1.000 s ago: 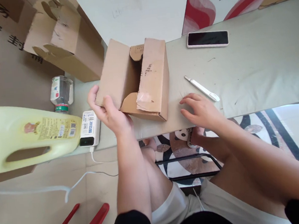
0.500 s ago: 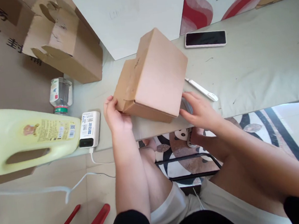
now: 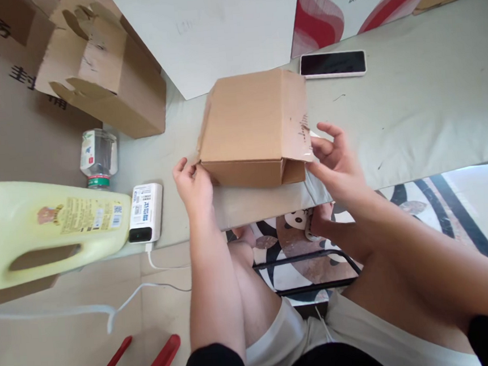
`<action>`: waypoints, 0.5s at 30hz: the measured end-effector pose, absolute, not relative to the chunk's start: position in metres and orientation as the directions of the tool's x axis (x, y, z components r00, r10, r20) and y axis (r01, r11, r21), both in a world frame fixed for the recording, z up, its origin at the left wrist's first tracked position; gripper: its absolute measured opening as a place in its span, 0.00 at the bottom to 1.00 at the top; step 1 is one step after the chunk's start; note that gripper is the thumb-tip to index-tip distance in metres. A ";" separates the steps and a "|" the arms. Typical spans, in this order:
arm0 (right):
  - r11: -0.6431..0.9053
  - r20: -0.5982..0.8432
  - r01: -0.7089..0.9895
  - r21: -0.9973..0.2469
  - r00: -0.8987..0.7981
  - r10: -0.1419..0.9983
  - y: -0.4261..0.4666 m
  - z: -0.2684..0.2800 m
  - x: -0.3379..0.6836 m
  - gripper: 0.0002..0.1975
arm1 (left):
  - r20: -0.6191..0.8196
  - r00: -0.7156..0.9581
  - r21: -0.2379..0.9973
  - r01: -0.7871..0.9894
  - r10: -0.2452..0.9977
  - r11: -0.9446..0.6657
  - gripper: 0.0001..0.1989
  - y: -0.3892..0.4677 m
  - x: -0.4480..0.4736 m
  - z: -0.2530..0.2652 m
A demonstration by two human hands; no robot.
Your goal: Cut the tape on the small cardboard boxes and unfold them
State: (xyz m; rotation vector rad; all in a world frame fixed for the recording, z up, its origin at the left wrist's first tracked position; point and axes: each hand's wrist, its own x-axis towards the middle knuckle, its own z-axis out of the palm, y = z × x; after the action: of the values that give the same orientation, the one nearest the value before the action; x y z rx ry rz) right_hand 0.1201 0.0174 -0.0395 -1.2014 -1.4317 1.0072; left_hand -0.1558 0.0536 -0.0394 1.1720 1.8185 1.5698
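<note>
A brown cardboard box rests on the cloth-covered bench, its broad plain side up. Along its right side a flap with torn tape and a printed mark sticks outward. My left hand is closed on the box's near left corner, fingertips at the edge. At the flap's near right corner, the thumb and fingers of my right hand grip the edge, with the other fingers partly spread. The white utility knife is mostly hidden behind my right hand and the flap. The box's inside is out of sight.
A phone lies beyond the box at right. White cartons stand behind. At left are an opened cardboard box, a clear bottle, a yellow jug and a white power bank with a cable.
The box has turned over from its tilted pose and now lies flatter, with its taped flap on the right. My right hand has moved up and right to that flap.
</note>
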 end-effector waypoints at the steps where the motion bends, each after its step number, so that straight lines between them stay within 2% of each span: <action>1: 0.155 0.157 0.105 -0.982 0.009 0.988 0.020 -0.041 0.120 0.24 | 0.188 -0.567 0.955 0.296 0.802 -0.014 0.16 0.053 -0.153 -0.037; 4: 0.113 0.111 -0.015 -0.993 0.108 0.988 0.028 -0.048 0.123 0.13 | 0.105 -0.587 0.988 0.152 0.803 -0.018 0.18 0.052 -0.145 -0.035; 6: 0.114 0.113 0.002 -0.994 0.116 0.987 0.029 -0.049 0.125 0.13 | 0.080 -0.504 0.996 0.077 0.860 -0.047 0.16 0.052 -0.142 -0.038; 8: 0.133 0.137 0.074 -0.988 0.053 0.989 0.027 -0.047 0.126 0.12 | 0.095 -0.378 0.995 0.058 0.921 -0.079 0.18 0.053 -0.142 -0.045; 12: 0.159 0.125 0.271 -0.949 -0.140 0.982 0.017 -0.038 0.124 0.29 | 0.060 -0.202 0.998 0.023 0.978 -0.057 0.28 0.054 -0.145 -0.057; 15: 0.082 0.038 0.358 -0.930 -0.129 0.991 0.015 -0.038 0.122 0.28 | 0.055 -0.187 0.998 0.001 0.981 -0.056 0.25 0.052 -0.145 -0.056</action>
State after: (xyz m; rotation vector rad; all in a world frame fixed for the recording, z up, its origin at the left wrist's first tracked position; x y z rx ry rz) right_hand 0.1223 0.0151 -0.0378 -1.3694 -1.6001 1.0525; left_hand -0.1450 0.0525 -0.0558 1.1520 1.3167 1.3915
